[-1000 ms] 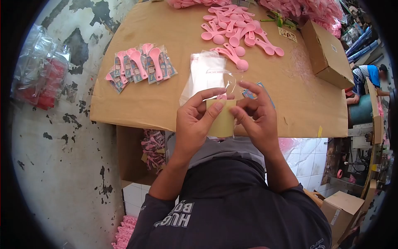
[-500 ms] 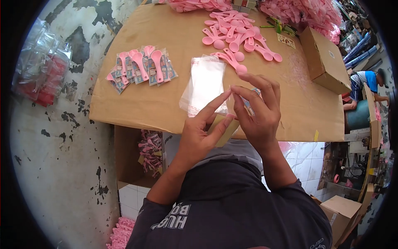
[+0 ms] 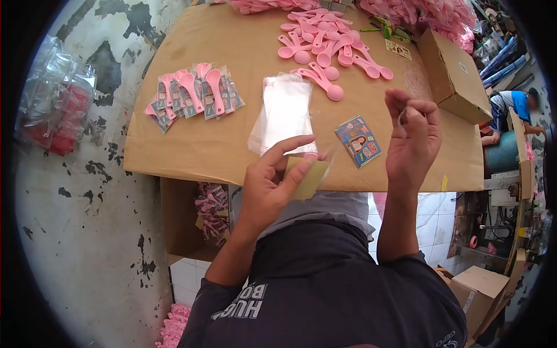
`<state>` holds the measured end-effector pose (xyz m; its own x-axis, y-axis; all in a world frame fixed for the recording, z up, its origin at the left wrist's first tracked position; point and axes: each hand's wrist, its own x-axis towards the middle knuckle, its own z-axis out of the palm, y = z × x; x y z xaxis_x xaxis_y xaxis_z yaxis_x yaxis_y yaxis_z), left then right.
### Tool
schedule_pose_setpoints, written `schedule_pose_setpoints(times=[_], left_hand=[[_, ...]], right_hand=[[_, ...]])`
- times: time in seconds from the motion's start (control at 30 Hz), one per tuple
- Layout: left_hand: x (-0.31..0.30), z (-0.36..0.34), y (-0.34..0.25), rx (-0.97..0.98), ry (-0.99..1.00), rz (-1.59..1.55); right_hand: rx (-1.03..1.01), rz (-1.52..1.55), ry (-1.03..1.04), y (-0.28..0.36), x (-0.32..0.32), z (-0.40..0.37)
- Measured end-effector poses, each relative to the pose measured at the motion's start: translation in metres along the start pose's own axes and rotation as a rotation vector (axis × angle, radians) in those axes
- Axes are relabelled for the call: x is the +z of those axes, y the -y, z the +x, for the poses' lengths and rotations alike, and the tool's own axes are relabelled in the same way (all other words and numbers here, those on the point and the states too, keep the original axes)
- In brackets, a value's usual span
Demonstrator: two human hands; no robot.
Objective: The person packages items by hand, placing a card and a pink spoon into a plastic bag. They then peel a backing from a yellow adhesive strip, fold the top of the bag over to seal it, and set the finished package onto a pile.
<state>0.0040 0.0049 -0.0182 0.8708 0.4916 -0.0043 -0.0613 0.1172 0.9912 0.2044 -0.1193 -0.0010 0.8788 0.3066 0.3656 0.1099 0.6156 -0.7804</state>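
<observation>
My left hand (image 3: 262,188) pinches a clear plastic packet with a yellowish card (image 3: 308,178) in it, near the table's front edge. A bit of pink shows at its top; the rest of the contents is hidden. Raised to the right, my right hand (image 3: 413,145) has its fingers closed on a thin pale strip (image 3: 401,118), perhaps film. Between the hands lies a stack of blue printed cards (image 3: 358,142). Beyond my left hand is a pile of clear plastic bags (image 3: 284,113). Loose pink measuring spoons (image 3: 325,43) are heaped farther back.
Bagged pink spoons with cards (image 3: 194,93) lie at the table's left. A cardboard box (image 3: 455,75) stands at the right edge, with bulk pink spoons (image 3: 418,17) behind. Below the table is a box of pink packets (image 3: 212,211). Another person (image 3: 513,113) is at far right.
My right hand has moved away from the packet to the right with the thin strip, uncovering the printed cards. My left hand stays near the table edge, still holding the packet.
</observation>
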Motion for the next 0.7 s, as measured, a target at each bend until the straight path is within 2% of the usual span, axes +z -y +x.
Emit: schedule_pose_setpoints(times=[0.03, 0.1, 0.13, 0.2, 0.27, 0.4, 0.7], left_hand=[[0.001, 0.000, -0.001, -0.010, -0.050, -0.122], [-0.001, 0.002, 0.003, 0.040, -0.073, -0.171], [-0.002, 0.002, 0.006, 0.086, -0.096, -0.213], [-0.003, 0.005, 0.013, 0.162, -0.109, -0.209], [-0.005, 0.007, 0.017, 0.237, -0.116, -0.200], [-0.008, 0.003, 0.014, 0.207, -0.106, -0.140], [-0.006, 0.002, 0.002, 0.135, -0.096, -0.144]], right_hand=[[0.000, -0.004, 0.004, 0.000, -0.009, 0.001], [-0.010, 0.127, 0.278, -0.003, -0.025, -0.002], [-0.007, 0.125, 0.285, -0.003, -0.028, -0.008], [0.337, -0.031, 0.460, 0.000, -0.029, -0.025], [0.324, -0.343, 0.510, 0.002, 0.005, -0.041], [0.418, -0.340, 0.646, -0.017, 0.011, -0.050], [0.471, -0.292, 0.579, -0.005, 0.010, -0.039]])
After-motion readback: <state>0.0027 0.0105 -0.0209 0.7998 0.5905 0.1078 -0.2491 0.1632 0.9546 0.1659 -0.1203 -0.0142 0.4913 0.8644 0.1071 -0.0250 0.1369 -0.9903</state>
